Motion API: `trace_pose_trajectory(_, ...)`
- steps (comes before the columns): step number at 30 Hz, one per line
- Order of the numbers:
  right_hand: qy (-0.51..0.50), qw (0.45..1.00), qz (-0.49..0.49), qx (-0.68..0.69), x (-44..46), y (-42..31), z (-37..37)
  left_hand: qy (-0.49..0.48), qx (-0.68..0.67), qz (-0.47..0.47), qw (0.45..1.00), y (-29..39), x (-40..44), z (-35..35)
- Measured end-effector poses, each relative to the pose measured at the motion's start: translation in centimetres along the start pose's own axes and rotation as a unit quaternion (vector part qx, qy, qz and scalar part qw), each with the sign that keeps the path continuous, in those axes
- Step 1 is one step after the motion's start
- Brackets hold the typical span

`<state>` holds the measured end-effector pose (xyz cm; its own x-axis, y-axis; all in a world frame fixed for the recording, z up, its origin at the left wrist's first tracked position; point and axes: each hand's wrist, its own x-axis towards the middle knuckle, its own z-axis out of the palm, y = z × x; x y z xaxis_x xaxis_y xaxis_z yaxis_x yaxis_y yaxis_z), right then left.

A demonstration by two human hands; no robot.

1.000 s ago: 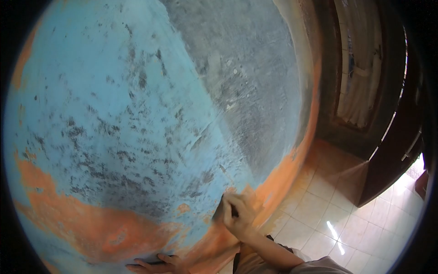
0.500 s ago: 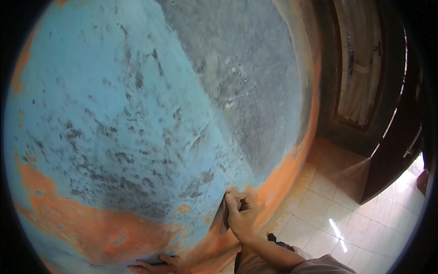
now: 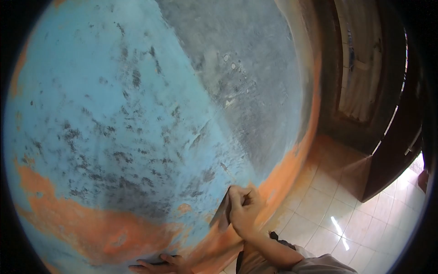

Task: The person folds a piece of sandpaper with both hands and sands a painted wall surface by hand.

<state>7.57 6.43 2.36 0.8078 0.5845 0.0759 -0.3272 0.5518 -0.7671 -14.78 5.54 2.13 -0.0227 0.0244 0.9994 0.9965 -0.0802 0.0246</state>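
A wall [image 3: 105, 114] fills most of the head view, with worn blue paint, dark scuffs and orange patches. My right hand [image 3: 245, 212] is closed at the lower middle, thumb and fingers pinched together against the wall. From its grip a thin dark sheet [image 3: 221, 211], apparently sandpaper, slants down to the left along the surface. My left hand [image 3: 159, 265] rests at the bottom edge with its fingers stretched out and apart on the wall; I see nothing held in it.
A bare grey area [image 3: 246, 86] covers the wall's upper right, edged by an orange strip [image 3: 287, 171]. Light floor tiles [image 3: 315, 219] lie at the lower right. Beyond them stand a dark door panel [image 3: 388, 160] and a framed opening with pale cloth [image 3: 362, 68].
My right hand has shifted slightly up and right with the dark sheet. My left hand stays nearly where it was, and the view has tilted a little.
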Motion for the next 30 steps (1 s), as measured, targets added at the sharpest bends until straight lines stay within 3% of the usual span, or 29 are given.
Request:
trace_pose_trajectory(1,-0.011,0.996,-0.071,-0.05,0.0,0.8,0.0,0.01,-0.004,0.002,1.0,0.3,0.0,0.4)
trace_pose_trajectory(3,-0.003,0.988,-0.112,-0.106,1.1,1.6,-0.3,-0.001,-0.003,-0.001,1.0,0.6,0.1,0.1)
trace_pose_trajectory(6,0.011,0.984,-0.109,-0.143,1.7,1.1,-1.1,-0.015,-0.002,0.002,1.0,0.3,0.2,-0.3)
trace_pose_trajectory(8,-0.029,0.992,-0.048,-0.117,1.5,0.9,-1.2,-0.008,-0.015,0.002,1.0,0.3,0.2,-0.2)
trace_pose_trajectory(12,0.011,0.954,-0.206,-0.217,1.0,1.5,-1.0,-0.019,-0.01,-0.01,1.0,0.6,0.1,-0.2)
trace_pose_trajectory(13,0.033,0.983,-0.105,-0.146,1.7,1.2,-0.8,-0.011,-0.009,-0.008,1.0,0.5,0.3,-0.4)
trace_pose_trajectory(16,-0.001,0.987,-0.076,-0.145,1.4,0.2,-0.8,-0.025,0.001,-0.004,1.0,0.3,0.2,-0.4)
trace_pose_trajectory(18,0.008,0.931,-0.26,-0.257,1.5,1.6,-1.0,-0.02,-0.002,-0.009,1.0,0.7,0.2,-0.3)
trace_pose_trajectory(20,0.015,0.952,-0.229,-0.205,1.3,2.2,-1.1,-0.021,0.001,-0.005,1.0,0.6,0.4,-0.4)
trace_pose_trajectory(21,0.0,0.984,-0.101,-0.149,1.8,1.0,-1.1,-0.012,-0.014,-0.001,1.0,0.5,0.5,-0.3)
trace_pose_trajectory(24,0.014,0.987,-0.1,-0.123,1.3,1.4,-0.6,-0.007,-0.007,0.002,1.0,0.0,0.3,-0.5)
trace_pose_trajectory(25,0.006,0.952,-0.214,-0.221,0.7,1.4,-0.7,-0.011,0.007,0.002,1.0,0.2,0.2,-0.2)
trace_pose_trajectory(28,0.06,0.963,-0.214,-0.152,0.7,1.2,0.5,-0.012,0.001,-0.01,1.0,0.7,0.5,-0.5)
trace_pose_trajectory(30,0.017,0.969,-0.162,-0.187,1.1,1.3,-0.4,0.003,-0.006,-0.005,1.0,0.5,0.4,0.1)
